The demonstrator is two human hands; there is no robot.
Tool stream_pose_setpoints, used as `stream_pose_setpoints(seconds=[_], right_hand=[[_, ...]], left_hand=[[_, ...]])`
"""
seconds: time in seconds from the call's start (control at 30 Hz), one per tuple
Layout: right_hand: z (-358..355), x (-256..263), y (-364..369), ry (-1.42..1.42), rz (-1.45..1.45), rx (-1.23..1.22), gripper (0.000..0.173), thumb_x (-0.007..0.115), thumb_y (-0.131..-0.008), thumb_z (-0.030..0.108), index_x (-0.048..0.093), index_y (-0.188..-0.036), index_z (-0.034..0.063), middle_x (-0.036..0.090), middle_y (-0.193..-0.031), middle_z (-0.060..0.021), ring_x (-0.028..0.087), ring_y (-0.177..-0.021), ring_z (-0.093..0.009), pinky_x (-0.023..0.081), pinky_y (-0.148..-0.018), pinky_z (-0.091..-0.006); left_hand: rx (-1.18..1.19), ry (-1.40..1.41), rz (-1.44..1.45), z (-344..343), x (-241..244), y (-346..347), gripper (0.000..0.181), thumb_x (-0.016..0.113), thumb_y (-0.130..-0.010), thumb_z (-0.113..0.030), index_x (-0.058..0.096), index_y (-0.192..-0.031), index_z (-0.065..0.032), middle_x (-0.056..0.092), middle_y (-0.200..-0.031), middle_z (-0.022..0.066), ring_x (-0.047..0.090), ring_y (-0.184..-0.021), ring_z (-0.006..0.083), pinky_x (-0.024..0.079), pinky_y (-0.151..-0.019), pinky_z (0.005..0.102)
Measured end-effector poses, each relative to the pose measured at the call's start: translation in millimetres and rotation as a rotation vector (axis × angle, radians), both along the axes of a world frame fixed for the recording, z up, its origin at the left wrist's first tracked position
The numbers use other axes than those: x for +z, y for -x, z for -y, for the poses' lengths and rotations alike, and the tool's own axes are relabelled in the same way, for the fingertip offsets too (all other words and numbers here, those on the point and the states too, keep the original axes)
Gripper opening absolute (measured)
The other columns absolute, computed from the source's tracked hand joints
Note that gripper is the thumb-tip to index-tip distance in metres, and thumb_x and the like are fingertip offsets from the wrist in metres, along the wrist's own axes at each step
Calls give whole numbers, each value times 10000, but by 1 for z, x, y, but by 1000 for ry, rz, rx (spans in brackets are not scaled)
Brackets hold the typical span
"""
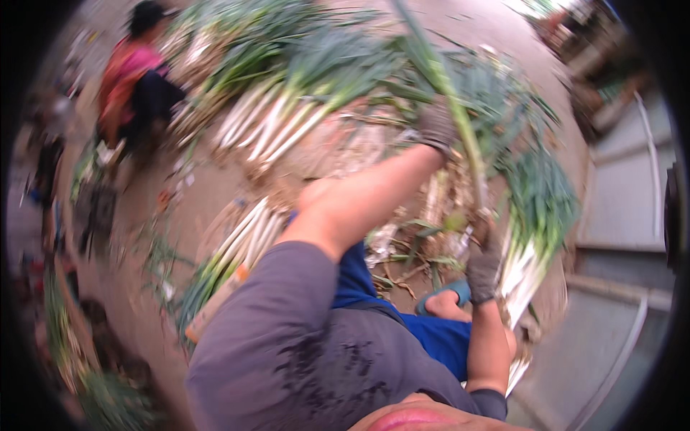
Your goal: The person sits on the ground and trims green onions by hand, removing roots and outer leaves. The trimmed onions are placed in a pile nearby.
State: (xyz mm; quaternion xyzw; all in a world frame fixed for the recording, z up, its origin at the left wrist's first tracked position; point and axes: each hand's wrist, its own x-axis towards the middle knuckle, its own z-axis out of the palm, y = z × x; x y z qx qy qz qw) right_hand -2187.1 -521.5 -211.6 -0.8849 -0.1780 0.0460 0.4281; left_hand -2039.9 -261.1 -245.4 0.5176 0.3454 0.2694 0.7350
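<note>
A long leek or Welsh onion stalk [457, 110] slants in front of me, its green leaves running out past the top edge. My left hand [437, 126], in a grey-brown knitted glove, grips it along the green part. Gloved too, my right hand [484, 264] has its fingers at the pale root end; blur hides the exact grip. Below lie loose stalks and dry peelings [431, 237]. Right of my right hand is a pile of white-stemmed stalks [531, 253] with green tops.
Further stalks [280, 118] lie in rows ahead, and another bundle [253, 231] is left of my knee. A person [135, 81] crouches at the upper left. Pale metal panels [620, 178] stand on the right. My foot in a blue sandal [444, 299] is below.
</note>
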Motion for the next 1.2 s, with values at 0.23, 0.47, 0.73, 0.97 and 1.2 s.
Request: stream_pose_setpoints(seconds=[0.23, 0.47, 0.73, 0.97, 1.2], right_hand=[[4, -16, -12, -349, -420, 106, 545, 625, -861, 38, 443, -1374, 29, 612, -1021, -70, 604, -823, -152, 497, -714, -255], [-1, 42, -14, -715, -909, 163, 367, 619, -890, 156, 507, -1223, 47, 535, -800, -4, 503, -606, -87, 412, -495, -233], [12, 42, -20, -710, -820, 115, 281, 563, -908, 131, 549, -1173, 38, 528, -768, 1, 479, -579, -80, 421, -521, -230], [13, 21, 12, -649, -1060, 268, 429, 635, -910, 269, 473, -1263, 86, 555, -850, -18, 505, -625, -98, 425, -535, -237], [5, 15, 19, -272, -869, 166, 167, 495, -977, 219, 525, -1046, 69, 494, -664, -10, 451, -506, -88, 369, -462, -238]], left_hand=[[-86, 595, 255, 2, 54, 19, 307, 444, -980, -294, 519, -1084, -15, 635, -893, 153, 653, -719, 301, 576, -685, 403], [-780, 710, 77, 54, 12, 54, 328, 519, -921, -337, 598, -1053, -47, 656, -905, 116, 634, -847, 277, 514, -782, 428], [-675, 0, 149, 44, 26, 40, 471, 544, -907, -519, 612, -1033, -70, 650, -1000, 90, 612, -935, 235, 455, -826, 371], [-553, 726, 379, 4, 49, -7, 441, 541, -941, -433, 529, -1071, -11, 631, -883, 156, 621, -783, 286, 511, -764, 403], [-373, 682, 208, 4, 42, 3, 314, 456, -895, -212, 536, -1060, 43, 665, -872, 193, 664, -723, 328, 545, -684, 425]])
